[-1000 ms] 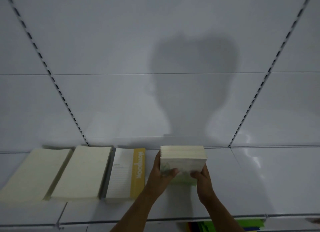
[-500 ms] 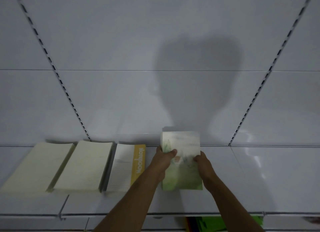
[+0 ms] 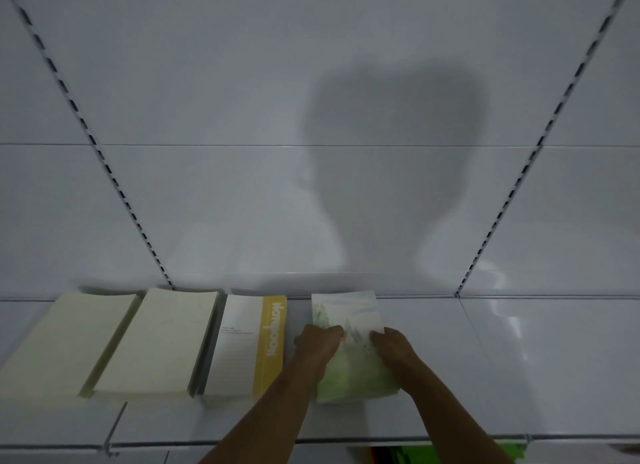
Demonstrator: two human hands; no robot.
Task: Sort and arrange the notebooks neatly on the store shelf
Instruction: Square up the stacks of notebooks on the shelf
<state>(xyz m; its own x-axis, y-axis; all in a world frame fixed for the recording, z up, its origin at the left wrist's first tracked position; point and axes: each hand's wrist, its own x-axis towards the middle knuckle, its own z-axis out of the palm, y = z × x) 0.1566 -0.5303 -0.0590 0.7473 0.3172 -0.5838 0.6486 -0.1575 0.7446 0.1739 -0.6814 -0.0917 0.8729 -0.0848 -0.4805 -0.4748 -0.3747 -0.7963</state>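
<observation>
Both hands' grip holds the green notebook stack (image 3: 349, 349) flat on the shelf (image 3: 450, 377), left hand (image 3: 317, 344) and right hand (image 3: 393, 347) at its sides, just right of the yellow-banded notebook (image 3: 249, 346).

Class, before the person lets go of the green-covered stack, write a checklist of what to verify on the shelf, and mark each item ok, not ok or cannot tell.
1. Green stack lies flat on the shelf: ok.
2. Left hand and right hand both hold the stack: ok.
3. Stack apart from the yellow notebook, gap visible: ok.
4. Stack's back edge against the rear panel: cannot tell.
5. Stack's front edge level with the yellow notebook's: ok, roughly.
6. Books inside the stack squared up: cannot tell.
</observation>
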